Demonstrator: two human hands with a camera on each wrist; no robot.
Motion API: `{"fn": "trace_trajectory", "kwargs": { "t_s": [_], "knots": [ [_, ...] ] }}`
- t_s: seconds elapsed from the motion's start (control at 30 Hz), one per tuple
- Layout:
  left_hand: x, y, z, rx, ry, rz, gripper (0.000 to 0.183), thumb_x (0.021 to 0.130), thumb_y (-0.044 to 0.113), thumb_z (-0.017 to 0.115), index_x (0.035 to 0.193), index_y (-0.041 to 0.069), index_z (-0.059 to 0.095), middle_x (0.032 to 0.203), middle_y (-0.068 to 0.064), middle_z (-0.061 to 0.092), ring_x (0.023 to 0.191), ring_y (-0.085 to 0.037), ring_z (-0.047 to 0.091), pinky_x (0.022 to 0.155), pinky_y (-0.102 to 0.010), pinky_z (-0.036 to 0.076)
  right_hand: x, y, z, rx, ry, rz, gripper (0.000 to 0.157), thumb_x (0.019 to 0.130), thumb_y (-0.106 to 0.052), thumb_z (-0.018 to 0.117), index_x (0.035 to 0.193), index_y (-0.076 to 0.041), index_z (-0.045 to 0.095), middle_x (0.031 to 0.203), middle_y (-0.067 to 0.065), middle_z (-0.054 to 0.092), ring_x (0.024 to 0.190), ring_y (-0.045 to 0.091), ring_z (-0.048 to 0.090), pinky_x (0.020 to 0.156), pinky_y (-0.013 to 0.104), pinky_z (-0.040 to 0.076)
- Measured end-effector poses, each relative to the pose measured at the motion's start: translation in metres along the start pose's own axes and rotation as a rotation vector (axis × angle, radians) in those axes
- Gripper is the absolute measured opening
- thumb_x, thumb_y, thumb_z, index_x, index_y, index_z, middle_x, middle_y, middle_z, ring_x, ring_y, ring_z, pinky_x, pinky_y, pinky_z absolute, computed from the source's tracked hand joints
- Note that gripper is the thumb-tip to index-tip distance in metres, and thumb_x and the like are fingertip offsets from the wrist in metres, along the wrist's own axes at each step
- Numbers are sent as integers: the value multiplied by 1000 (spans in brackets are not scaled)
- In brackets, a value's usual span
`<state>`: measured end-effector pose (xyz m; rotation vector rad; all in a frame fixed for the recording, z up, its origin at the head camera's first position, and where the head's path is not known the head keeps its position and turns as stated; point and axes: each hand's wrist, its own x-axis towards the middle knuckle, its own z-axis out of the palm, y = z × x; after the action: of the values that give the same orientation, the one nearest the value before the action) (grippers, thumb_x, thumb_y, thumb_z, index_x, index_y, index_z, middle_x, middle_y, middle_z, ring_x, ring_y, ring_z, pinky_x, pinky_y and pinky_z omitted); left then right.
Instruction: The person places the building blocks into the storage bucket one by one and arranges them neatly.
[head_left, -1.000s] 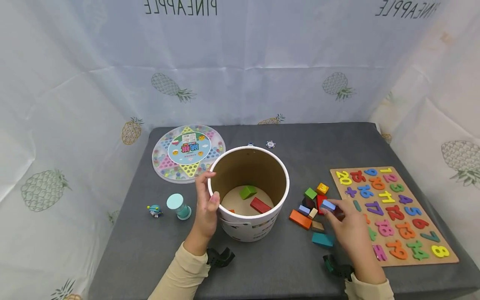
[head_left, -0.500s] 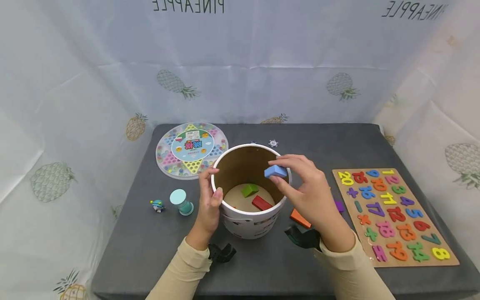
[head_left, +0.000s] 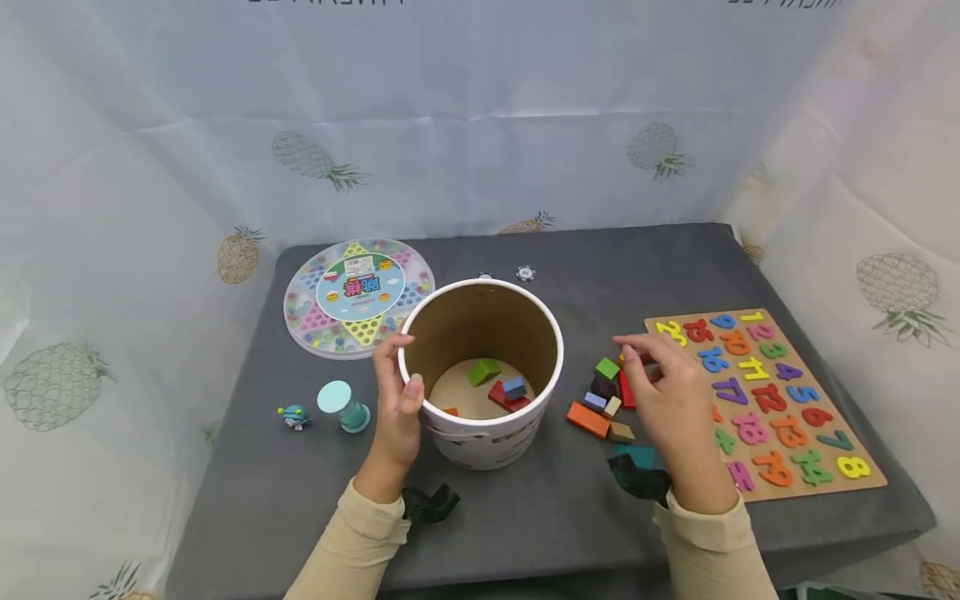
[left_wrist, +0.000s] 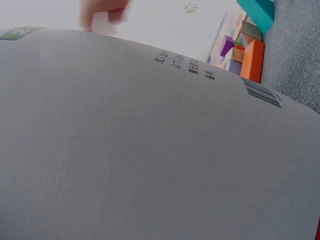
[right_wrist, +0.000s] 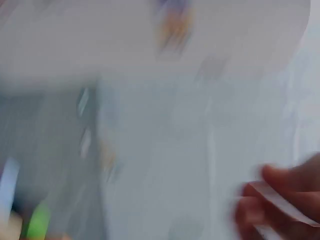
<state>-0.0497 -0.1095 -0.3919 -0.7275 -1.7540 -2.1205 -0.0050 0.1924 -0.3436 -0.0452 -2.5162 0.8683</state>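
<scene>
A white bucket (head_left: 480, 437) with a brown inside stands mid-table. My left hand (head_left: 399, 379) grips its near-left rim, thumb inside; in the left wrist view the bucket wall (left_wrist: 150, 150) fills the frame. A green block (head_left: 483, 371), a red block (head_left: 501, 399) and a blue block (head_left: 514, 386) lie on the bucket floor. My right hand (head_left: 637, 354) hovers empty, fingers loosely bent, over a pile of coloured blocks right of the bucket: green (head_left: 607, 367), orange (head_left: 588, 418), tan (head_left: 621, 432). The right wrist view is blurred.
A number puzzle board (head_left: 765, 400) lies at the right. A round checkers board (head_left: 358, 293) sits at the back left. A teal sand timer (head_left: 341, 404) and a small toy figure (head_left: 292, 415) stand left of the bucket. A chip (head_left: 526, 272) lies behind it.
My right hand carried the blue block from the pile over the bucket and let it go; the block now lies inside. The hand is back over the pile. My left hand stayed.
</scene>
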Motion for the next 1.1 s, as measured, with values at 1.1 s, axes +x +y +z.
{"fn": "trace_trajectory", "kwargs": {
  "t_s": [1.1],
  "knots": [
    [-2, 0, 4, -14, 30, 47, 51, 85, 17, 38, 130, -2, 24, 133, -32, 28, 122, -50, 29, 100, -41, 33, -18, 74, 6, -119, -152, 204, 37, 84, -21, 73, 118, -13, 63, 94, 9, 56, 66, 19, 47, 49, 27, 41]
  ]
}}
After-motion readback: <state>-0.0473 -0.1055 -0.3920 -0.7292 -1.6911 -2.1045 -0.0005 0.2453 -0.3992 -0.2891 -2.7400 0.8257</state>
